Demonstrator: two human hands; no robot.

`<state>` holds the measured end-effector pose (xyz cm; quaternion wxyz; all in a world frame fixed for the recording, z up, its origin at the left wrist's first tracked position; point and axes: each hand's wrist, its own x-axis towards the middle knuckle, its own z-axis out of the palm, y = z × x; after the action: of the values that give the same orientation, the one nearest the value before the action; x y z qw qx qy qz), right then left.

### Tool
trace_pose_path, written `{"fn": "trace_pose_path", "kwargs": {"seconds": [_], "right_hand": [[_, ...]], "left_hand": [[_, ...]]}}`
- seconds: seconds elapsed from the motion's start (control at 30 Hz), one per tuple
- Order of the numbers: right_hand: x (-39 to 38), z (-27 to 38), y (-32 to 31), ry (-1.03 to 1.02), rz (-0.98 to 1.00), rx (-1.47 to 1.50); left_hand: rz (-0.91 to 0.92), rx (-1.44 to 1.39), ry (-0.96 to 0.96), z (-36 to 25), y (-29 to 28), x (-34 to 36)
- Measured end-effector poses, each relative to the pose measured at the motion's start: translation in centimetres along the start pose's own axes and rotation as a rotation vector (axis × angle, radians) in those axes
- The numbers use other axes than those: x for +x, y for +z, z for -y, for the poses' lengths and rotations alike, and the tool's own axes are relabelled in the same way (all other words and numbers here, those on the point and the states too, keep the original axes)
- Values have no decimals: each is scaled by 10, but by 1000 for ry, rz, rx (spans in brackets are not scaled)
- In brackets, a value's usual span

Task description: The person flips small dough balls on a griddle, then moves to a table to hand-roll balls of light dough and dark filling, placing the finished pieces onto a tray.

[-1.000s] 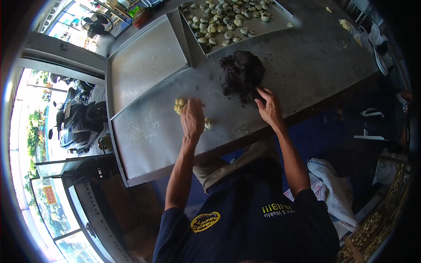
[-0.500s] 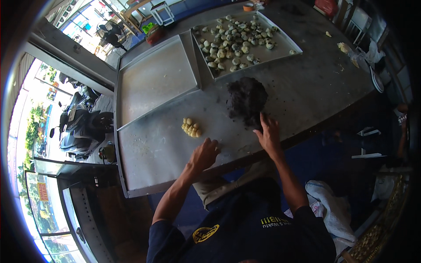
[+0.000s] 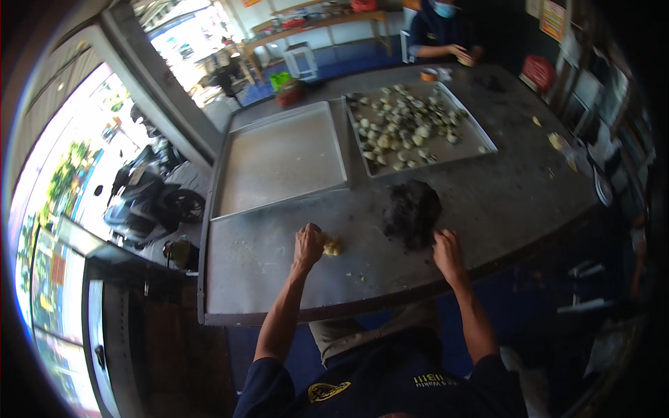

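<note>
A dark, crumbly lump of dough [image 3: 412,212] sits on the metal table in front of me. My right hand [image 3: 447,249] is at its lower right edge, with fingers curled in and tips against the dark mass. To the left lies a small cluster of pale yellow balls [image 3: 332,245]. My left hand [image 3: 308,244] reaches over the left side of this cluster and covers part of it. Its fingers are bent closed, and whatever they may hold is hidden. Beyond the dough, a metal tray [image 3: 474,143] carries many small pale balls with dark patches [image 3: 408,125].
A second, bare tray [image 3: 279,157] lies at the table's left. An orange-rimmed container [image 3: 428,74] stands at the far edge, near a masked person [image 3: 446,35] holding something small. Plastic packaging [image 3: 568,150] lies at right. A motorbike [image 3: 150,202] stands outside, left.
The view has tilted upward, bringing the far person in. My left hand has moved onto the yellow cluster from its right. My right fingers, stretched out before, are now curled at the dough.
</note>
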<state>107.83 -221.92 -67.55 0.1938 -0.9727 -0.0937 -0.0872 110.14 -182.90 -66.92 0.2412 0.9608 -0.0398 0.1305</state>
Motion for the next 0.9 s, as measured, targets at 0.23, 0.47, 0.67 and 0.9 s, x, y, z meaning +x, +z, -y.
{"fn": "trace_pose_path", "kwargs": {"seconds": [0.23,0.47,0.67,0.9], "right_hand": [[-61,-3,23,9,-77,-140],[-29,6,2,123,-76,57],[-51,3,23,38,-85,-180],[-27,24,1,155,-80,154]], "left_hand": [[-165,-646,-595,2,-14,-7],[-66,-375,-56,-57,-8,-57],[147,129,264,-105,23,-84],[-59,175,399,-86,73,-31]]}}
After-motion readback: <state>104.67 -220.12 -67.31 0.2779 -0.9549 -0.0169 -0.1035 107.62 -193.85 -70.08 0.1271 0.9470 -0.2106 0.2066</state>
